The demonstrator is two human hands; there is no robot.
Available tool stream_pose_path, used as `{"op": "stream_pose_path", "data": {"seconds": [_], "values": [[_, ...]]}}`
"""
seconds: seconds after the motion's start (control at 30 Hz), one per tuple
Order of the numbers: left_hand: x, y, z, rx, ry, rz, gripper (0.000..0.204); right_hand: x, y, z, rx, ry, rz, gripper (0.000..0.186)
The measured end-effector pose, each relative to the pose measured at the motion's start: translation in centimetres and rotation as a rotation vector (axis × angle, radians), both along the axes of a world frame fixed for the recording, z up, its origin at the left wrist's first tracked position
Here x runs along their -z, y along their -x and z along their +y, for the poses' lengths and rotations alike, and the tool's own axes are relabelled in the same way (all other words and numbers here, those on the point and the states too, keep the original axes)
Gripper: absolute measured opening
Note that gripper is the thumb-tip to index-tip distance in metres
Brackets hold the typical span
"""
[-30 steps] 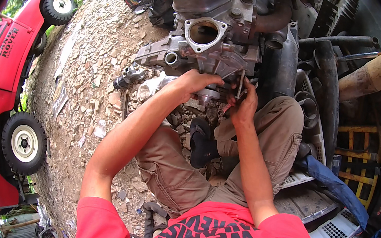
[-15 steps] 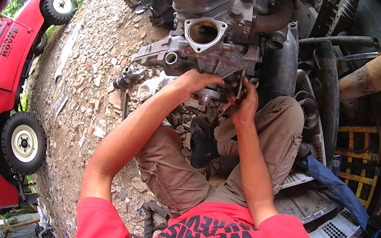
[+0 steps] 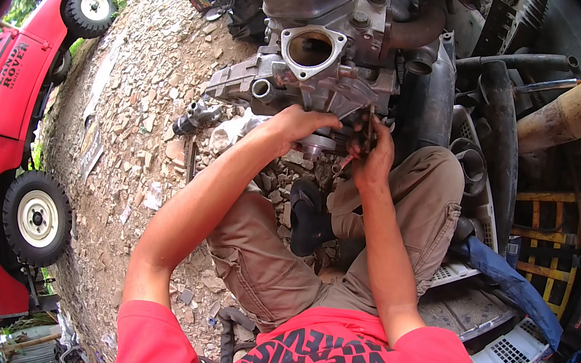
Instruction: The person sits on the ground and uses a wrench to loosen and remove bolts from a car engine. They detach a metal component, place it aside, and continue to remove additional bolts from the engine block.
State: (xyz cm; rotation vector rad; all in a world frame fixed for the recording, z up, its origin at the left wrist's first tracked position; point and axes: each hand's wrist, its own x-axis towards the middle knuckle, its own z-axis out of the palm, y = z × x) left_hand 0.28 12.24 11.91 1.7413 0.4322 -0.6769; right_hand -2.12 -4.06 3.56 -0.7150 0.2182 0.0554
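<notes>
Two hands work at the lower face of a grey engine block [image 3: 334, 63] resting on stony ground. Left hand [image 3: 302, 126] lies curled against the casting just below its triangular port (what it grips cannot be told). Right hand [image 3: 373, 159], beside it, has fingers closed around a small rusty part [image 3: 369, 122] held upright against the block.

The engine block [image 3: 336, 49] walls off the far side; black hoses [image 3: 493, 126] crowd the right. Stony ground [image 3: 139, 112] on the left lies open.
</notes>
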Motion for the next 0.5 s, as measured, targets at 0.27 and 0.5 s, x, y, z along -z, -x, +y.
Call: {"op": "stream_pose_path", "data": {"seconds": [0.27,0.5], "values": [[0.4,0.15,-0.01,-0.03,0.036,-0.011,0.045,0.14,-0.22,-0.09,-0.01,-0.03,-0.012,0.027],[0.35,0.09,0.1,-0.017,0.019,-0.023,0.044,0.12,-0.25,-0.04,0.002,-0.02,0.003,0.027]]}}
